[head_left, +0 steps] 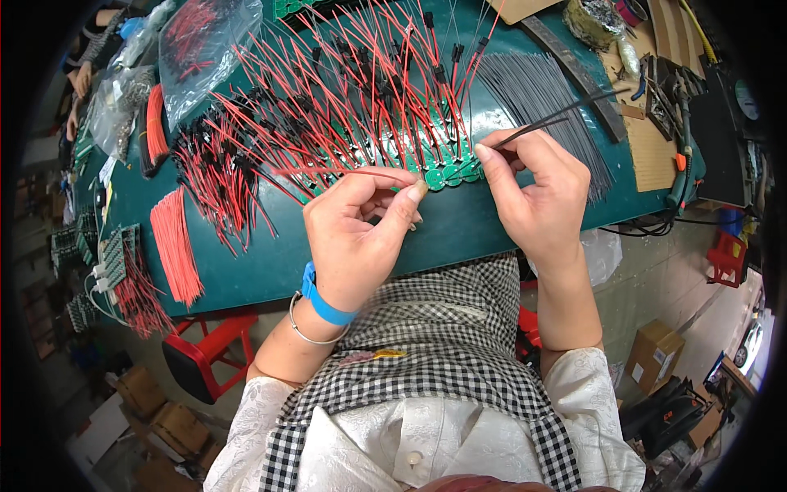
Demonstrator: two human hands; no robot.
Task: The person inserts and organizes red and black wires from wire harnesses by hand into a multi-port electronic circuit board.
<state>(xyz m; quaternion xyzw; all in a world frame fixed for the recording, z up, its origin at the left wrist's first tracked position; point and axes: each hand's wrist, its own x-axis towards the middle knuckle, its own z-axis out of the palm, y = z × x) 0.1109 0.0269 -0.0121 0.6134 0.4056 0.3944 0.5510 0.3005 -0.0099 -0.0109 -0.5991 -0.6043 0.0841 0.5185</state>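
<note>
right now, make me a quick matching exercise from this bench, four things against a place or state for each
Things
1. left hand
2. right hand
3. blue wristband
4. fan of loose dark wires

Places and states
A. pinching black wiring
B. lying on the green table, right of the green boards
C. pinching red wiring
D. around the left wrist

Right pairs: 1-C, 2-A, 3-D, 4-B

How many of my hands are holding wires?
2: the left hand, just left of centre, pinching a red wire; the right hand, right of centre, pinching black wires.
</note>
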